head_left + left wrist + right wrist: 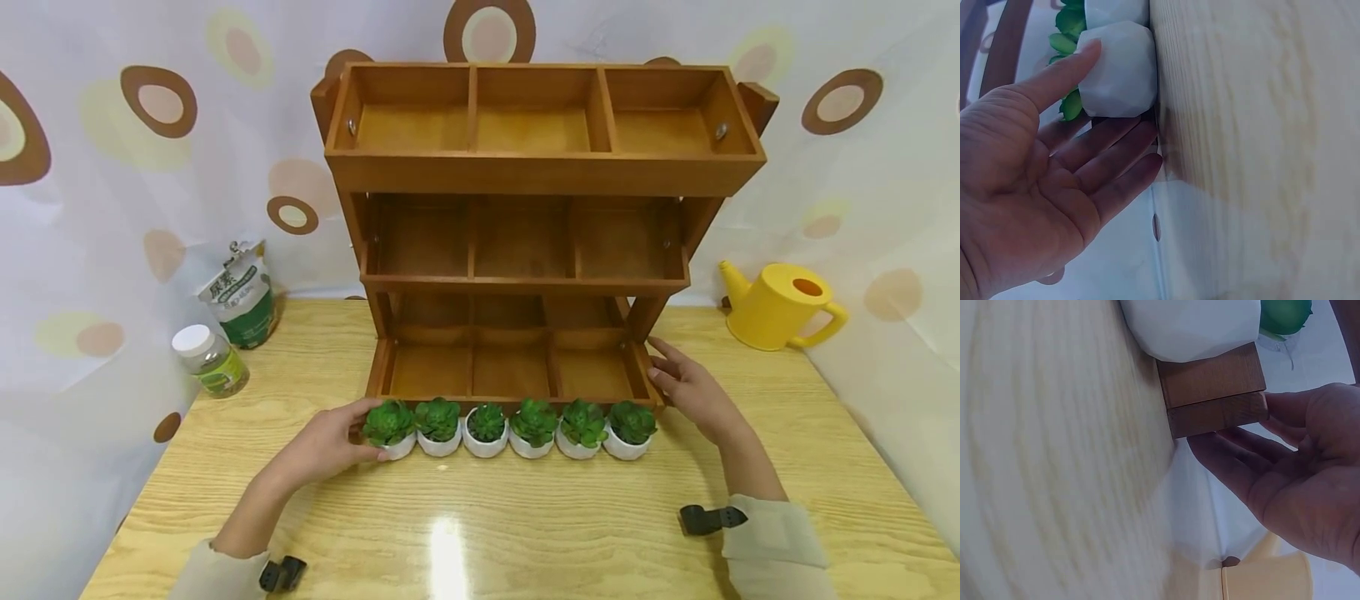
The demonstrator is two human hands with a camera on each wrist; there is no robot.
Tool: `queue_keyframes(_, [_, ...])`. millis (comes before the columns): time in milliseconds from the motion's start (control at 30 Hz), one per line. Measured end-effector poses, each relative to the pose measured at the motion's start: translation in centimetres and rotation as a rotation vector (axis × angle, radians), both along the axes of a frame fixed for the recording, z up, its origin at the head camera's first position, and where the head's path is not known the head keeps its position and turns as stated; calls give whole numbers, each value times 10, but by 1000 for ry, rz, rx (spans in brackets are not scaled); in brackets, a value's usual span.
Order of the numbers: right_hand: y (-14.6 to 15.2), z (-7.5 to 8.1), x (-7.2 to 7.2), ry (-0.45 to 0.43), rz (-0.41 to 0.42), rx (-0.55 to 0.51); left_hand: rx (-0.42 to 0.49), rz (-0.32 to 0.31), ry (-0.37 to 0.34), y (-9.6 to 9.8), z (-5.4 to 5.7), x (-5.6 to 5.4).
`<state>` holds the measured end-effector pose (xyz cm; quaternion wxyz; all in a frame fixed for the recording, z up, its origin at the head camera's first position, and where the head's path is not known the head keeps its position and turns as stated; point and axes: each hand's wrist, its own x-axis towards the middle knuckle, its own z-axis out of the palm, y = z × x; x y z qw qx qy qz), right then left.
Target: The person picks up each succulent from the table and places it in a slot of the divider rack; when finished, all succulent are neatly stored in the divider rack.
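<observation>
At the left end of a row of small potted succulents, my left hand (330, 442) spans the end succulent (389, 422) in its white faceted pot (1119, 69). Its thumb lies against the front of the pot, and the index finger reaches behind the leaves. In the left wrist view the other fingers (1125, 187) extend along the pot's outer side. My right hand (693, 392) rests at the right lower corner of the brown wooden shelf (547, 175). There the thumb touches the corner's upper edge while slightly bent fingers lie along the outer side (1235, 412).
The shelf rises in three tiers, each divided into three compartments. Other potted succulents (533, 422) line its front edge. A yellow watering can (776, 308) stands at the right; a green-and-white pouch (243, 304) and a white-lidded jar (212, 362) stand at the left. Patterned sheeting hangs behind.
</observation>
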<state>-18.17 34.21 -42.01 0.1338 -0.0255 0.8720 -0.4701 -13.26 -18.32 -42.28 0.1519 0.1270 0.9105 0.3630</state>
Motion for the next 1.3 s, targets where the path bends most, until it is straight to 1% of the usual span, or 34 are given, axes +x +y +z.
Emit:
queue_keyframes(100, [-1,0,1,3,5,4,-5,2,11,-1,-1,0])
queue_keyframes(300, [-1,-2,1,6,22,1,5,-3,4,-1,-3,-2])
queue_keyframes(433, [2,-4,0,-4,25,13,13,-8,29,-3,-3,-3])
queue_keyframes(500, [3,-5,-1,-10,25,17,29,1,38,-4,-3,-3])
queue_keyframes(633, [5,-6,-2,-16,25,17,85,28,62,-10,2,-1])
queue_keyframes(800, [4,-6,-1,-8,20,19,151,66,107,-15,16,-2])
queue_keyframes(933, [4,-7,3,0,23,11,153,101,128,-14,27,-7])
queue_keyframes(1067, [5,-9,4,4,20,1,155,144,137,-9,33,-15])
queue_keyframes(1300, [6,-10,6,10,12,-1,189,180,167,6,29,-32])
